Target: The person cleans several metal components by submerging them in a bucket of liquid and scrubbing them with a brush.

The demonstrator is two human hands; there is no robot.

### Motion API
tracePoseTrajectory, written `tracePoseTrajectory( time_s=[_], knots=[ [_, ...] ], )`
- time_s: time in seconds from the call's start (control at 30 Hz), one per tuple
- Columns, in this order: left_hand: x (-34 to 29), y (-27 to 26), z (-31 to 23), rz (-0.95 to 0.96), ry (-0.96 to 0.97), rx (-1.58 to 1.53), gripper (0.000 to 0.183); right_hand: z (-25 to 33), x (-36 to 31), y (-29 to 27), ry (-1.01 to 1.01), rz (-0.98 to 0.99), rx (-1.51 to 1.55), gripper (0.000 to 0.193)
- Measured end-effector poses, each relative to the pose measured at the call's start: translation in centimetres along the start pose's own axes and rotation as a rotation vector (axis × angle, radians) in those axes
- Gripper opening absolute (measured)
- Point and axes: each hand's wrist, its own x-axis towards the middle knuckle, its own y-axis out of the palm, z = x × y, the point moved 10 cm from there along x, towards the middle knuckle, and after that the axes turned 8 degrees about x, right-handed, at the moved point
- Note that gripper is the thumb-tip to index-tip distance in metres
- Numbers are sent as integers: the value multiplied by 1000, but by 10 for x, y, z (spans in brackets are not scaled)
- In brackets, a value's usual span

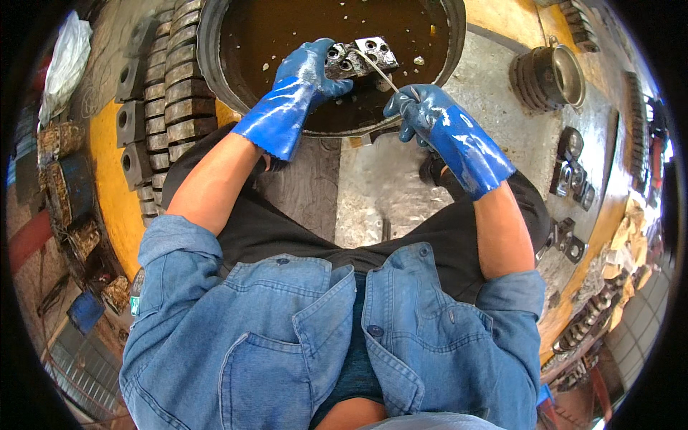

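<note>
My left hand (pixel 307 70), in a long blue rubber glove, is closed round the left end of a wet, dark metal block (pixel 378 49) with round holes through it. The block is held over a big round tub (pixel 211 61) of murky brown liquid with pale bits floating on it. My right hand (pixel 421 113), gloved the same way, grips a thin metal rod (pixel 380 72) at the tub's near rim. The rod slants up and left to the block, and its far end is at the middle of the block's face. Whether that end sits in a hole, I cannot tell.
Rows of thick metal blocks (pixel 190 92) line the tub's left side, beside square blocks with holes (pixel 130 123). To the right stands a ringed metal cylinder (pixel 548 77). Small metal parts (pixel 571 168) lie on the grey plate, with more parts (pixel 591 315) further round the right edge.
</note>
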Motion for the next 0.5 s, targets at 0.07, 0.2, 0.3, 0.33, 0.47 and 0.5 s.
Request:
tracePoseTrajectory(
  time_s=[0.07, 0.2, 0.3, 0.33, 0.47, 0.5],
  knots=[
    [4, 6, 4, 84, -2, -44, 81, -6, 9, -2, 31, 56, -49, 33],
    [4, 1, -3, 74, 10, -40, 80, -13, 31, -29, -49, 26, -203, 33],
    [4, 0, -13, 141, -1, -10, 80, -2, 24, -24, -80, -44, -218, 31],
    [1, -6, -12, -39, 50, -9, 69, -1, 25, -19, -84, -51, -182, 30],
    [2, 2, -3, 34, 35, -12, 72, -6, 16, -2, -17, 40, -84, 32],
    [0, -1, -4, 20, 33, -3, 72, -3, 10, -6, 62, 88, -137, 38]
  ],
)
